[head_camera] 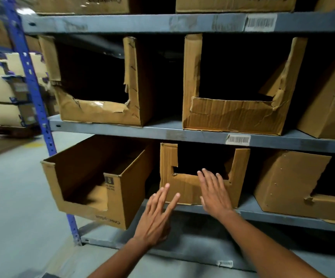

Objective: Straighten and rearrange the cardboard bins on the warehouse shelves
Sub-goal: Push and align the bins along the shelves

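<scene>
A: Where are we on this shelf?

B: We're at the lower shelf (283,218), on the small middle bin (184,189), the one with the notch cut in its front. It sits square to the shelf edge, between the left bin (94,197) and the right bin (287,189).

A: And our hands?

B: Both are flat, fingers straight and spread, gripping nothing. Our right hand (215,194) lies palm-first against the bin's front panel, fingertips at the lip of the notch. Our left hand (157,212) is at the bin's lower left corner; we can't tell whether it touches the cardboard or is just short of it.

A: Why flat palms and no grip?

B: We judge this is a push. A flat palm spreads the load over soft, creased cardboard, and a hand on each side should keep the bin from twisting as it slides back.

A: What needs straightening most?

B: The left bin. It is turned at an angle, its front corner hanging out past the shelf edge and close to the blue upright (42,117). The right bin also sits skewed, with a torn front.

A: And above?

B: The middle shelf (182,134) holds two bins with ragged fronts, well apart, and a third leaning at the far right. Pressed hard, those torn edges would likely tear further.
</scene>
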